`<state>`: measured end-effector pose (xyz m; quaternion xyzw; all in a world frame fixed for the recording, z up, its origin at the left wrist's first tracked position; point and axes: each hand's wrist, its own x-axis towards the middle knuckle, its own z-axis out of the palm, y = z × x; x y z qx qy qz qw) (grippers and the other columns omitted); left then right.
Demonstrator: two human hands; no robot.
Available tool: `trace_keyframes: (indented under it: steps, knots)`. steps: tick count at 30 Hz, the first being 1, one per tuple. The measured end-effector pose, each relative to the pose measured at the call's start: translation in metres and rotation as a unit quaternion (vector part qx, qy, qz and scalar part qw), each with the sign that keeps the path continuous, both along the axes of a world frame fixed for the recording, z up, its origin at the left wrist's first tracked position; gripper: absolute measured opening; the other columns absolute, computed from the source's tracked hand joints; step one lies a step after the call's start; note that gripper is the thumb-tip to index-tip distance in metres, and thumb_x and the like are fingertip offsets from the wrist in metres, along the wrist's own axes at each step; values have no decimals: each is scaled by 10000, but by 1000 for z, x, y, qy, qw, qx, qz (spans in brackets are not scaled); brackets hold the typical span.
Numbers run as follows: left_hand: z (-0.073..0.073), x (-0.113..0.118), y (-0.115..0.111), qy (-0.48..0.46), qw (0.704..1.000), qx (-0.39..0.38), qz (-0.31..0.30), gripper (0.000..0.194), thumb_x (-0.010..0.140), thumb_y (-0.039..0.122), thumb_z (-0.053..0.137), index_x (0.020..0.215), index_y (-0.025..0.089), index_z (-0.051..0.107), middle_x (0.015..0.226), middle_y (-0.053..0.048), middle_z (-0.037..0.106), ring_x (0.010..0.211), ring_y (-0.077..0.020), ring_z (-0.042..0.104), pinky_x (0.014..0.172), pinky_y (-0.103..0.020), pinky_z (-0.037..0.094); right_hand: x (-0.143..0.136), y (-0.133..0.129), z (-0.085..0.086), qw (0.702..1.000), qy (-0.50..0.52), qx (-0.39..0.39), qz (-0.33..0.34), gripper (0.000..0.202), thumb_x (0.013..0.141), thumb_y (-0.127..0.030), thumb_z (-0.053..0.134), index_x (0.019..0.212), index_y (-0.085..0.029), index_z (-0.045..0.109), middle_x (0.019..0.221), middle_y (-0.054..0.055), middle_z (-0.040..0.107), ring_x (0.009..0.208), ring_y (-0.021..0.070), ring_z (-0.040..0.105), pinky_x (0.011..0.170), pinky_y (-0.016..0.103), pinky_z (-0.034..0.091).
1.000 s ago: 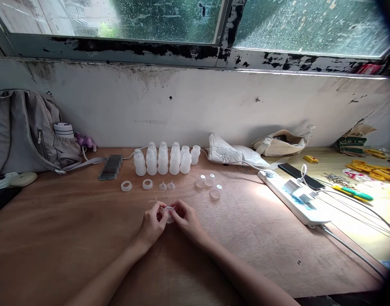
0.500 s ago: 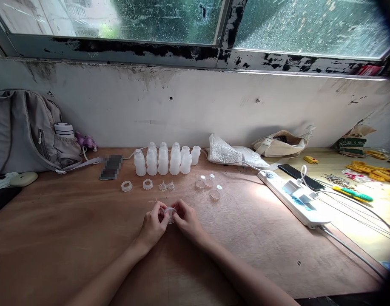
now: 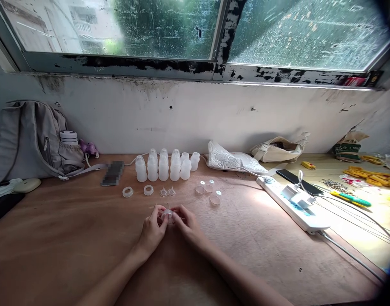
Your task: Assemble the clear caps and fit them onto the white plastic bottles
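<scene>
My left hand (image 3: 154,225) and my right hand (image 3: 186,221) meet low over the table. Between their fingertips they pinch a small clear baby bottle collar ring (image 3: 167,215), and a thin tip, seemingly a nipple, stands up from it. Fingers cover part of the ring. Just beyond lie two clear nipples (image 3: 167,193) standing tip up. A loose collar ring (image 3: 148,190) and another collar ring (image 3: 127,192) rest to their left. Several clear round discs with white dots (image 3: 214,199) lie to the right. Behind stand several frosted baby bottles (image 3: 163,168).
A white power strip (image 3: 293,204) with plugs and cables runs along the right, beside a dark phone (image 3: 298,182). A padded white bag (image 3: 225,156) and cream pouch (image 3: 277,149) lie against the wall. A grey backpack (image 3: 35,140) sits at left; yellow parts (image 3: 370,173) lie far right.
The held ring has tilted so that it now lies flatter, with the thin tip pointing up. Both hands stay close together around it. The camera view has tipped slightly upward.
</scene>
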<state>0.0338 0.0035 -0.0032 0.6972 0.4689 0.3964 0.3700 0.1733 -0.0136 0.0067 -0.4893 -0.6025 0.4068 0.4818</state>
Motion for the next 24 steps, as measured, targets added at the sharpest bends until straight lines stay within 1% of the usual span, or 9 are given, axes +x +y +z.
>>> trace_keyframes:
  steps: [2, 4, 7, 9, 13, 17, 19, 21, 24]
  knots:
    - [-2, -2, 2, 2, 1000, 6, 10, 123, 795, 286, 428, 887, 210, 458, 756, -16, 619, 627, -145, 601, 560, -242, 456, 1, 2, -1, 993, 100, -63, 21, 262, 808, -411, 430, 858, -174, 530, 709, 12, 548, 616, 124, 542, 548, 244, 458]
    - [-4, -3, 5, -4, 1000, 9, 7, 110, 791, 266, 427, 879, 207, 457, 771, -19, 605, 632, -141, 592, 556, -238, 453, 1, 6, -4, 977, 177, -119, 28, 301, 767, -445, 491, 887, -169, 508, 693, 6, 546, 565, 115, 545, 499, 238, 464]
    - [-6, -4, 6, -22, 1000, 8, -16, 92, 778, 249, 443, 859, 207, 457, 749, -7, 588, 618, -133, 577, 564, -233, 448, 3, 10, -10, 958, 225, -169, 46, 406, 689, -434, 604, 969, -166, 481, 668, -8, 550, 501, 101, 537, 455, 229, 457]
    - [-6, -5, 6, -24, 999, 1, -31, 83, 773, 244, 446, 847, 208, 454, 729, 4, 574, 593, -125, 563, 555, -226, 438, 4, 11, -12, 955, 227, -183, 62, 414, 674, -437, 619, 956, -160, 495, 642, -17, 547, 469, 92, 527, 437, 223, 449]
    - [-5, -4, 4, -25, 998, -19, -49, 70, 782, 231, 415, 846, 208, 428, 675, 25, 545, 512, -103, 517, 507, -209, 406, 6, 10, -12, 960, 219, -164, 67, 332, 654, -433, 636, 796, -153, 530, 636, -22, 556, 448, 72, 504, 434, 209, 432]
    - [-3, -3, 3, -82, 991, -58, -88, 92, 794, 271, 405, 862, 210, 407, 635, 44, 520, 460, -85, 477, 469, -200, 390, 8, 12, -12, 963, 217, -153, 56, 314, 647, -435, 639, 736, -152, 535, 631, -24, 557, 458, 73, 507, 445, 211, 426]
    - [-2, -3, 4, -144, 976, -107, -122, 128, 780, 285, 416, 882, 209, 405, 681, 31, 531, 515, -95, 509, 479, -205, 412, 10, 13, -11, 967, 203, -147, 50, 313, 660, -442, 623, 732, -152, 531, 584, -30, 549, 455, 82, 511, 444, 212, 418]
    - [-1, -3, 5, -215, 950, -168, -155, 169, 767, 293, 414, 908, 201, 410, 770, -1, 550, 625, -118, 549, 518, -222, 445, 12, 14, -10, 975, 174, -132, 44, 308, 679, -445, 602, 741, -152, 526, 540, -37, 537, 448, 89, 512, 437, 210, 403]
    - [0, -4, 8, -285, 916, -233, -159, 224, 786, 339, 394, 948, 188, 426, 830, -32, 554, 711, -134, 562, 578, -253, 472, 15, 18, -6, 991, 87, -91, 53, 295, 705, -438, 574, 738, -147, 536, 514, -40, 519, 425, 85, 484, 428, 208, 381]
